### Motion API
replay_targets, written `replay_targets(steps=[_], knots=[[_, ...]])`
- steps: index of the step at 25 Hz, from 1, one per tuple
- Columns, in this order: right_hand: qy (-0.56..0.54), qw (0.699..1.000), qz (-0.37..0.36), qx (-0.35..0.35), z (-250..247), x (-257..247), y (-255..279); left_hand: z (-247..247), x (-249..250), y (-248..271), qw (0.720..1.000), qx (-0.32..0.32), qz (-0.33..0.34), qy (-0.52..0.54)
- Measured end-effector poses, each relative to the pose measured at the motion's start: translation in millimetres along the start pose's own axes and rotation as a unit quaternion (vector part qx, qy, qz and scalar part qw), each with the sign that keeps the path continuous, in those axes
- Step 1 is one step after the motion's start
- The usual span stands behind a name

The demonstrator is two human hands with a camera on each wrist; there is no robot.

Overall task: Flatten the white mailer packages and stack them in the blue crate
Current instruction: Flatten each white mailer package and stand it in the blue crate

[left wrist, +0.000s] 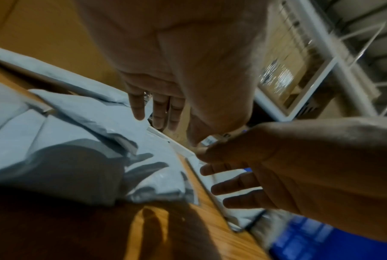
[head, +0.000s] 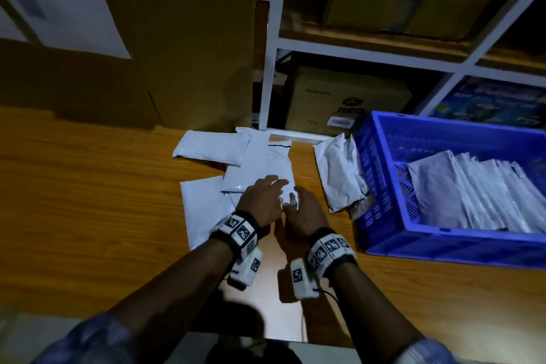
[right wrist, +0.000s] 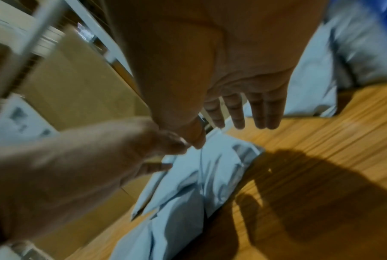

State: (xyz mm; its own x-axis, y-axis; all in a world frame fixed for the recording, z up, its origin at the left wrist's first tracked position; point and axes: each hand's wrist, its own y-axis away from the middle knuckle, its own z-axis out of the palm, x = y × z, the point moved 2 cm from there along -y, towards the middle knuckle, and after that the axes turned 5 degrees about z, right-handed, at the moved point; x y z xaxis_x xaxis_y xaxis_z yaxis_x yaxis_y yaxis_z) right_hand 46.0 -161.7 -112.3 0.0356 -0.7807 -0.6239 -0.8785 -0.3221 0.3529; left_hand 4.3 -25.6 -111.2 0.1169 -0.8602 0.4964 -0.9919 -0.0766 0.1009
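Several white mailers lie in the middle of the wooden table point(head: 88, 201): a puffy one point(head: 260, 168) at the centre, one point(head: 209, 146) behind it to the left, and a flat one point(head: 204, 207) nearer me. A crumpled mailer point(head: 339, 174) leans on the blue crate point(head: 443, 245), which holds a stack of flat mailers point(head: 472, 195). My left hand point(head: 267, 192) point(left wrist: 172, 112) and right hand point(head: 298, 201) point(right wrist: 221, 121) hover side by side just over the centre mailer's near end. Their fingers are straight and hold nothing, and they cast shadows on the mailer point(left wrist: 87, 167) point(right wrist: 188, 193).
Large cardboard boxes point(head: 177, 38) stand along the back left of the table. A white shelf frame point(head: 271, 68) with more boxes rises behind the mailers and the crate. Bare wood stretches to the left of the mailers and in front of them.
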Motion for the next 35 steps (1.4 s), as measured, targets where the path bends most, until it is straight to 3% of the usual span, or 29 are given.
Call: replay_targets(steps=[8, 12, 16, 21, 25, 28, 30, 32, 35], knots=[[-0.048, 0.996, 0.070, -0.004, 27.3, -10.8, -71.6, -5.8, -25.3, -71.0, 0.995, -0.085, -0.007, -0.057], [-0.041, 0.997, 0.060, 0.027, 13.6, 0.1, -70.5, -2.5, -27.6, -81.1, 0.983, -0.095, 0.057, -0.146], [0.010, 0.997, 0.040, 0.072, -14.5, 9.9, -44.8, -8.0, -5.6, -79.2, 0.964, -0.022, 0.125, -0.233], [0.143, 0.980, -0.045, 0.131, -30.5, 23.1, 22.6, -23.2, 23.4, -45.1, 0.933, -0.049, 0.235, -0.269], [0.231, 0.961, -0.056, 0.143, -26.8, 45.9, 78.8, -11.6, 34.6, 2.4, 0.918, -0.103, 0.254, -0.288], [0.298, 0.948, -0.068, 0.093, -19.9, 68.1, 115.9, 7.8, 45.1, 46.7, 0.905, -0.097, 0.299, -0.285], [0.351, 0.933, -0.060, 0.042, -17.2, 80.6, 132.2, 22.0, 51.6, 76.3, 0.904, -0.079, 0.290, -0.303], [0.370, 0.927, -0.065, -0.008, -11.8, 91.6, 138.3, 37.3, 56.9, 103.1, 0.921, -0.070, 0.241, -0.298], [0.324, 0.941, -0.067, -0.068, 0.1, 107.5, 140.0, 67.2, 56.7, 133.1, 0.960, -0.061, 0.154, -0.225]])
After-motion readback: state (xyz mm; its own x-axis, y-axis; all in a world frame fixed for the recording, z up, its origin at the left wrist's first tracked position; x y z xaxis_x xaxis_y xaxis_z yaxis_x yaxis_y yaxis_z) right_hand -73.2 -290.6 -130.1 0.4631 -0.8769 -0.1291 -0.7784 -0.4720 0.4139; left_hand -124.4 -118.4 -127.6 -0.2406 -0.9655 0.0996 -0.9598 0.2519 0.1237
